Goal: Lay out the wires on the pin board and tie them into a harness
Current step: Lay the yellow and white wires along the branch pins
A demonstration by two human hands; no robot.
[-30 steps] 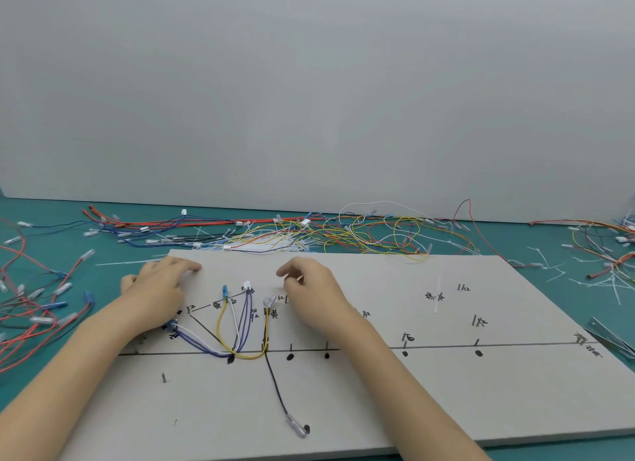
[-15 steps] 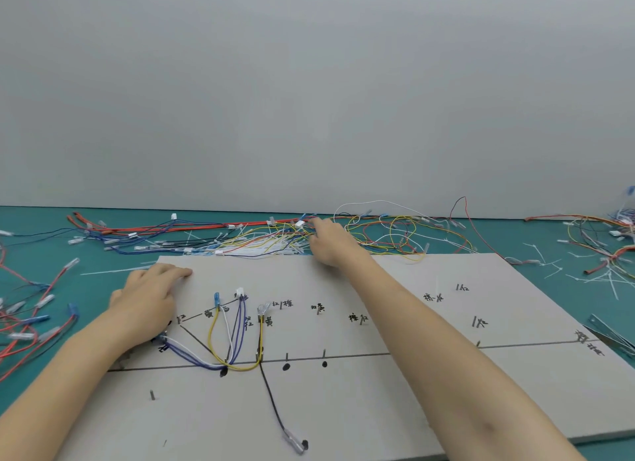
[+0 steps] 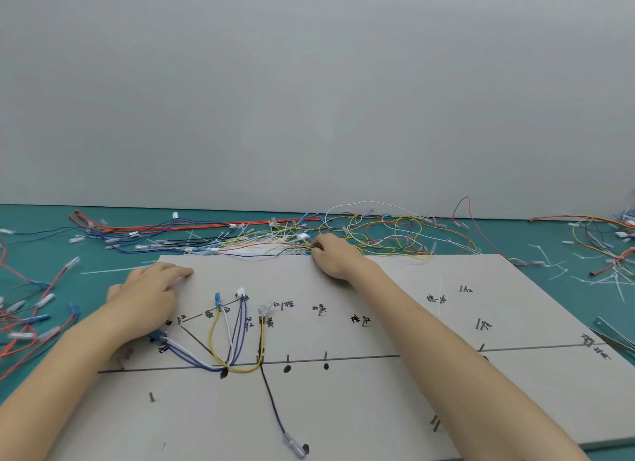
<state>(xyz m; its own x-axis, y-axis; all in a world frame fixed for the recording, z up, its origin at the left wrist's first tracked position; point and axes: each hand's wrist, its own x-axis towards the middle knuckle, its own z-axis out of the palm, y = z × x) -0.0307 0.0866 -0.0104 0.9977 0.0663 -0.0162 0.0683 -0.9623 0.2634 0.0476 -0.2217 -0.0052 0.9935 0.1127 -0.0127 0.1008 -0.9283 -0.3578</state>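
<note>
The grey pin board (image 3: 395,402) lies in front of me with drawn lines, labels and metal pins. Yellow, white, blue and black wires (image 3: 226,343) are routed round the pins at its left. My left hand (image 3: 147,295) rests flat on the board's left part, fingers stretched out. My right hand (image 3: 335,258) reaches over the board's far edge into the tangle of loose wires (image 3: 378,232), its fingers curled and pinching thin wires there; which wire exactly I cannot tell.
Red and blue wires with clear terminals (image 3: 31,319) lie on the teal table at the left. More wires and white cable ties (image 3: 604,264) are scattered at the right. A grey wall (image 3: 309,99) stands close behind the table.
My right hand left the board's middle and went forward to the wire pile past the far edge, then closed its fingers there. My left hand stayed where it was.
</note>
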